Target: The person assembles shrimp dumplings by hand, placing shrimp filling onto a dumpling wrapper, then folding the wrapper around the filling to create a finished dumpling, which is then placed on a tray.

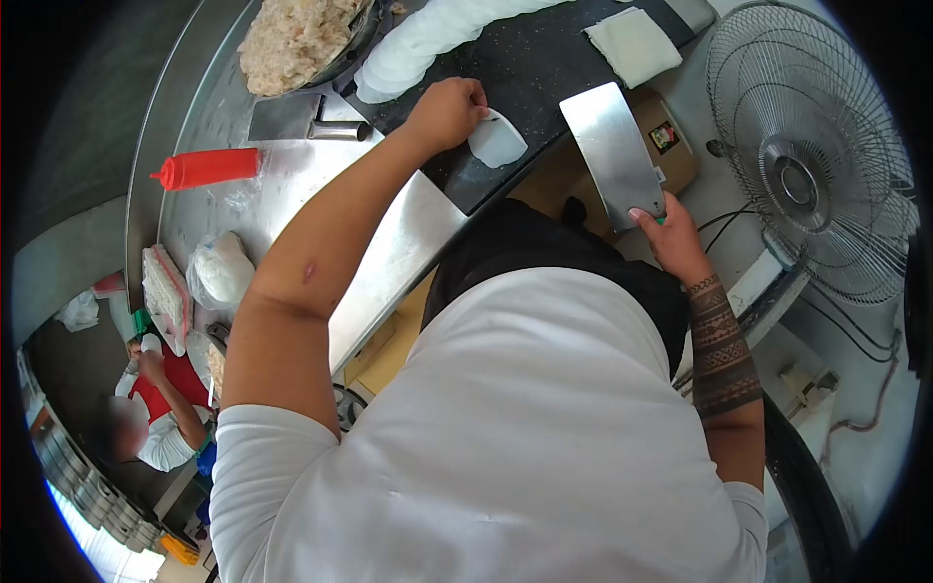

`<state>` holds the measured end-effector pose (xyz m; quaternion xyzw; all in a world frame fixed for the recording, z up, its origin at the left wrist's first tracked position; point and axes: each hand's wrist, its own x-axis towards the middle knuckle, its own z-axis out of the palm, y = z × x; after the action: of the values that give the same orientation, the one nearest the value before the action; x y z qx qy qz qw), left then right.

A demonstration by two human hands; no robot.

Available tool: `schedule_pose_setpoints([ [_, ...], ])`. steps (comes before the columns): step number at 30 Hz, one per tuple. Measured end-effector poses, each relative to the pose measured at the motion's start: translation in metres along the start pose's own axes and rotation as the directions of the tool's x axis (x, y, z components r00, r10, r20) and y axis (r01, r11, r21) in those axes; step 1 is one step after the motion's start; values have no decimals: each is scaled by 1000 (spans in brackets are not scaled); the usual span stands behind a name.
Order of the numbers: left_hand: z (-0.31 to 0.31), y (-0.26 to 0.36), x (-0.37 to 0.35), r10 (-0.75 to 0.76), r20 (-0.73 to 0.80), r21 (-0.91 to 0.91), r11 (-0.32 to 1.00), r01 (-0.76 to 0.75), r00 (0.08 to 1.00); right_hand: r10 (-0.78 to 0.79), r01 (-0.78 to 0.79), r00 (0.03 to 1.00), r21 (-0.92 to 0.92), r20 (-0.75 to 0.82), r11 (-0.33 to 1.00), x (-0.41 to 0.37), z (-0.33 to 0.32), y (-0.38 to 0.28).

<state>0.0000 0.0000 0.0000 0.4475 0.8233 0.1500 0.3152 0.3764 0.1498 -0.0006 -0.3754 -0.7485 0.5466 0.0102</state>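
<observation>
My left hand point(447, 114) reaches over the black speckled board point(530, 60), its fingertips pinching the edge of a thin white round sheet point(498, 143) near the board's front edge. In my right hand point(673, 238) is a wide metal blade point(612, 148), held just off the board's right side with its flat face up. Behind my left hand, a row of overlapping white round sheets point(398, 70) runs along the board. A folded pale cloth point(634, 47) lies at the board's right end.
A bowl of pale minced filling point(296, 41) stands at the back left, near a metal scraper point(284, 119) and a red squeeze bottle point(206, 169). White plastic bag point(222, 270) at left. Large fan point(797, 180) at right. Another person point(167, 400) is at lower left.
</observation>
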Motion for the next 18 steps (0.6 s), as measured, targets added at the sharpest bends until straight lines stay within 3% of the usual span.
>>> schedule_pose_setpoints([
  [2, 7, -10, 5, 194, -230, 142, 976, -164, 954, 104, -104, 995, -40, -12, 994, 9, 6, -9],
  [3, 13, 1, 0, 196, -221, 125, 977, -171, 955, 120, -121, 993, -51, -16, 991, 0, -1, -11],
  [5, -3, 0, 0, 73, -161, -90, 992, -88, 984, -69, 70, 997, -65, 17, 995, 14, 10, -18],
  [6, -11, 0, 7, 77, -163, -82, 992, -91, 984, -74, 75, 997, -59, 13, 995, 23, 17, -23],
  [8, -18, 4, 23, 0, -405, -174, 982, -77, 914, -91, 94, 991, -30, 94, 995, 34, 32, -33],
  [9, -17, 9, 25, 1, -397, -175, 982, -76, 918, -83, 86, 992, -28, 93, 996, 41, 41, -42],
  [10, -15, 16, 30, 302, -492, 125, 953, -277, 817, -81, 96, 982, -84, 173, 992, 50, 51, -53],
  [11, -12, 22, 33, 586, -481, 424, 806, -413, 652, -70, 109, 964, -140, 255, 984, 57, 58, -62],
  [13, 1, 19, 37, 789, -67, 558, 537, -633, 610, -61, 96, 953, -104, 298, 990, 71, 78, -53],
  [14, 20, 9, 38, 773, 68, 537, 504, -676, 631, -50, 80, 937, -72, 345, 994, 78, 84, -46],
  [18, 26, 34, 45, 733, 86, 554, 528, -644, 674, -48, 66, 964, -61, 261, 996, 67, 72, -42],
])
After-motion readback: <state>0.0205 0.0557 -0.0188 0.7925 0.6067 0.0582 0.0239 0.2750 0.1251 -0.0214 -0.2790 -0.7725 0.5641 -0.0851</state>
